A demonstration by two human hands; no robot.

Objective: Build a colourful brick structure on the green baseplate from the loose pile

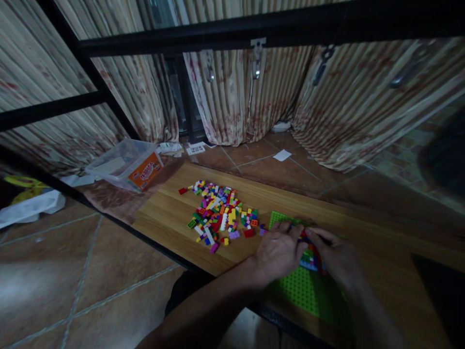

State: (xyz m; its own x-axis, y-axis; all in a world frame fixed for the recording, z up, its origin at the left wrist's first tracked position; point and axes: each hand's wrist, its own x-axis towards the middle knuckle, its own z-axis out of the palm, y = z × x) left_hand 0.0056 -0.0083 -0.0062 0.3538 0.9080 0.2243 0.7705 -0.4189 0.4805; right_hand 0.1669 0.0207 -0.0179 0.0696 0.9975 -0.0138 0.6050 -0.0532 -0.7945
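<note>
Looking down from the head camera: both hands meet over a green baseplate (303,291) that lies flat on the near right part of a wooden table (170,218), partly over the table's front edge side. The left hand (278,249) lies palm down on the plate's left half, fingers curled forward onto a small patch of built bricks (310,261) in red, blue and white. Whether it pinches a brick cannot be told; the fingertips are hidden and the frame is dim. The right hand (336,257) comes in from the right, fingers bent and touching the same patch, with its fingertips just beside the left hand's; its grip cannot be told either. The patch sits near the middle of the plate, between the two hands. A loose brick pile (218,213) of many colours is spread on the table left of the plate, near the left hand but apart from it. A clear plastic box (125,165) with an orange label stands past the table's far left corner. Striped curtains (232,97) hang behind, above a tiled floor (72,291), and a black frame bar (254,29) crosses the top.
</note>
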